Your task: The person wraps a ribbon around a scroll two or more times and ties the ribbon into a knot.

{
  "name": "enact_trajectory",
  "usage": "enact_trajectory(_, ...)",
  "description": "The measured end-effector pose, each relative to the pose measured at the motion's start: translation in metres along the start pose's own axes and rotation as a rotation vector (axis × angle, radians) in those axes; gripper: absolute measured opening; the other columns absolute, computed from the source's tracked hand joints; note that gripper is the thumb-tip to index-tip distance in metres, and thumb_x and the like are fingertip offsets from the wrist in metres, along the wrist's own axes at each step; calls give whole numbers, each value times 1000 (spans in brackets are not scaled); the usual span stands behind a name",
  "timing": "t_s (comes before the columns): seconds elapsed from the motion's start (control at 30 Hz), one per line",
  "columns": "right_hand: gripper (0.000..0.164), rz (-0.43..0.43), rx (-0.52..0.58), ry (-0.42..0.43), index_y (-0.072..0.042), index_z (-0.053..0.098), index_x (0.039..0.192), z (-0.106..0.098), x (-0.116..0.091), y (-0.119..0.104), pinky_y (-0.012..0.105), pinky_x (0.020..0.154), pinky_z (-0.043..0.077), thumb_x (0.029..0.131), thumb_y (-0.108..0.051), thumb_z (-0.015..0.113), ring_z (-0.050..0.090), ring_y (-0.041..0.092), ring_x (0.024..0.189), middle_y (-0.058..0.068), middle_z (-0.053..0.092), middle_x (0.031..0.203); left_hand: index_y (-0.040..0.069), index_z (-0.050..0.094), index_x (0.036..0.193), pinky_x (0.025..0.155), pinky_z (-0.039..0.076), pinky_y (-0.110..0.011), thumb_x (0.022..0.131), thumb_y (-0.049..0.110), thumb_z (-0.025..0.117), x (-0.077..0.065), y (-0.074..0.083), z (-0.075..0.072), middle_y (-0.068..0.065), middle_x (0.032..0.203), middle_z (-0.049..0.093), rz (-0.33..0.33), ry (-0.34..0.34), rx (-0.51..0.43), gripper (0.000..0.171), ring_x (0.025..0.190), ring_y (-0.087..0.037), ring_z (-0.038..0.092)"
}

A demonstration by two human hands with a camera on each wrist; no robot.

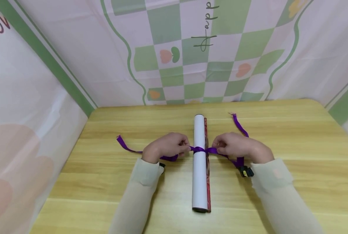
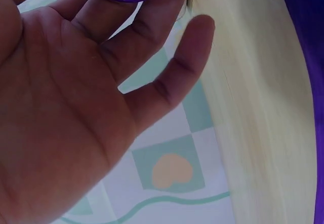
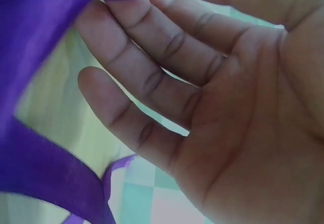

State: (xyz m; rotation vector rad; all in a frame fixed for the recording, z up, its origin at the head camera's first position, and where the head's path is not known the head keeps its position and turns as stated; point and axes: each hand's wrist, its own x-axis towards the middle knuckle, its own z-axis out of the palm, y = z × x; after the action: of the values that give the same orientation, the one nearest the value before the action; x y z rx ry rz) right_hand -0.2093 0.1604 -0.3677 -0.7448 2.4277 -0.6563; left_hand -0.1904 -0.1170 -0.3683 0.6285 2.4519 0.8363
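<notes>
A white rolled-up sheet (image 1: 200, 182) lies lengthwise on the table, a red patterned edge (image 1: 208, 191) showing along its right side. Purple ribbon (image 1: 199, 149) circles its middle and crosses in a knot on top. On the left, my left hand (image 1: 169, 144) pinches one ribbon end close to the roll; its palm (image 2: 61, 118) fills much of the left wrist view. My right hand (image 1: 235, 144) pinches the other end just right of the roll, and loose ribbon (image 3: 50, 168) hangs by its fingers in the right wrist view. Both ribbon tails trail outward on the table.
The wood-grain table (image 1: 103, 188) runs back to a hanging cloth (image 1: 194, 74) with green and white checks. Another printed cloth (image 1: 21, 130) hangs along the left side. A small black device (image 1: 246, 171) sits at the right wrist.
</notes>
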Motion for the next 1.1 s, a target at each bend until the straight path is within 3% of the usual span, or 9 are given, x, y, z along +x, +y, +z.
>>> enact_trajectory(0.2, 12, 35, -29, -39, -8, 77, 102, 4, 1, -4, 29, 66, 46, 101, -14, 68, 56, 13, 75, -1, 69, 86, 5, 75, 101, 71, 43, -24, 108, 25, 61, -4, -2, -4, -11, 84, 71, 10, -16, 2, 25, 69, -10, 52)
enact_trajectory(0.33, 18, 59, 0, -82, -11, 74, 87, 5, 0, -5, 27, 60, 40, 102, -17, 66, 49, 12, 65, -4, 57, 73, 5, 76, 98, 69, 45, -24, 108, 28, 59, -14, -6, -12, -11, 87, 72, 20, -11, -37, 30, 68, -10, 52)
enact_trajectory(0.43, 26, 27, 50, -97, -11, 71, 84, 2, -5, -6, 25, 57, 37, 106, -19, 60, 44, 11, 60, -4, 52, 69, 4, 75, 96, 63, 41, -25, 109, 34, 59, -21, -6, -18, -11, 84, 70, 32, -12, -82, 36, 63, -10, 46)
enact_trajectory(0.53, 30, -31, 116, -111, -10, 70, 87, -2, -9, -7, 25, 56, 38, 109, -22, 55, 44, 9, 59, -3, 58, 72, 2, 74, 94, 59, 36, -26, 109, 36, 58, -27, -4, -23, -6, 77, 65, 47, -40, -128, 40, 59, -10, 39)
enact_trajectory(0.63, 31, -72, 191, -135, -6, 70, 91, -5, -13, -6, 23, 55, 38, 111, -23, 53, 43, 6, 57, 0, 65, 76, 2, 74, 93, 62, 36, -26, 109, 34, 59, -33, -3, -27, 1, 74, 60, 65, -69, -155, 39, 61, -11, 41)
enact_trajectory(0.83, 31, -99, 189, -130, -8, 66, 85, -11, -19, -3, 24, 53, 40, 110, -22, 54, 42, 5, 54, 0, 60, 71, 10, 73, 87, 64, 35, -26, 108, 28, 60, -46, -4, -37, 1, 73, 57, 98, -68, -242, 30, 66, -15, 43)
enact_trajectory(0.93, 31, -105, 193, -142, -6, 64, 82, -14, -24, -3, 24, 55, 40, 109, -20, 56, 44, 5, 55, 0, 56, 69, 10, 73, 90, 64, 33, -25, 109, 24, 59, -50, -4, -40, 2, 74, 60, 144, -49, -284, 27, 65, -16, 41)
enact_trajectory(1.1, 31, -142, 207, -154, -5, 67, 86, -20, -32, -3, 25, 58, 46, 110, -21, 56, 51, 9, 60, 0, 60, 72, 5, 72, 95, 65, 33, -25, 110, 14, 56, -50, -4, -41, 2, 80, 65, 275, -16, -350, 24, 66, -16, 39)
